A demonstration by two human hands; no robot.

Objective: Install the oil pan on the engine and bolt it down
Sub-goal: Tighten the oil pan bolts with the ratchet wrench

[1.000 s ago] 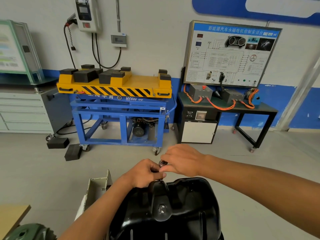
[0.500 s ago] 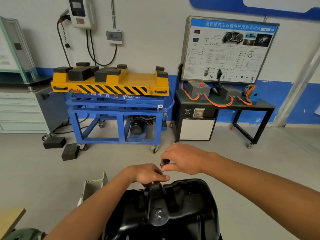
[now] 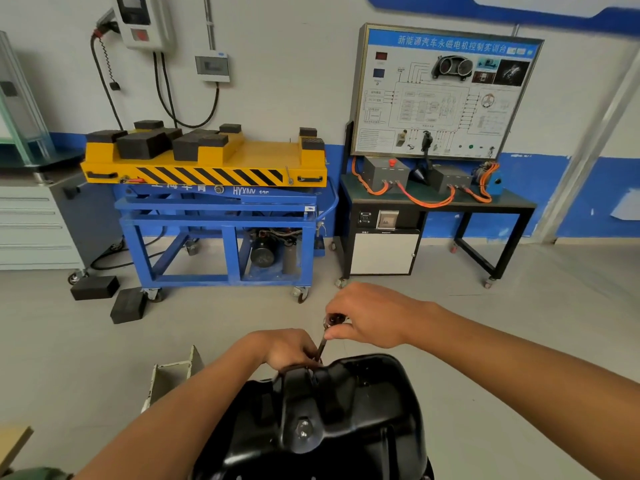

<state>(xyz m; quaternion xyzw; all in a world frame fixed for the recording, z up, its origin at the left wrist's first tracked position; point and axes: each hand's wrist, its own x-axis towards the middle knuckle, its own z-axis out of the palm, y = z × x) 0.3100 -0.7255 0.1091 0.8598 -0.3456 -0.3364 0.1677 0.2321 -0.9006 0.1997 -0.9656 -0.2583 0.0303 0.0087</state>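
**With both hands at its far rim, the pan sits bottom-up**

Where the frame's lower middle meets its bottom edge, one black pan lies with its bulged sump facing up. It is glossy, stamped in ridges and steps, and catches pale glints. One silver plug sits in its near face. What the pan rests on is hidden beneath it.

Two hands meet at the pan's far edge, and one thin dark tool slants between them. The left hand curls its fingers around the tool's lower end, right at the rim. The right hand, just above, pinches the tool's top between thumb and fingers.

One cream metal channel stands just left of the pan. The floor is plain grey.

Two black blocks lie on it at middle left, beside one blue wheeled lift. Its yellow striped top carries several more blocks; their number is hard to tell.

To the lift's right, one black bench holds two grey boxes linked by orange cables. One wiring board stands upright behind them.

One grey drawer cabinet fills the left edge. One charger hangs at upper left on the white wall, which has a blue band along its base.
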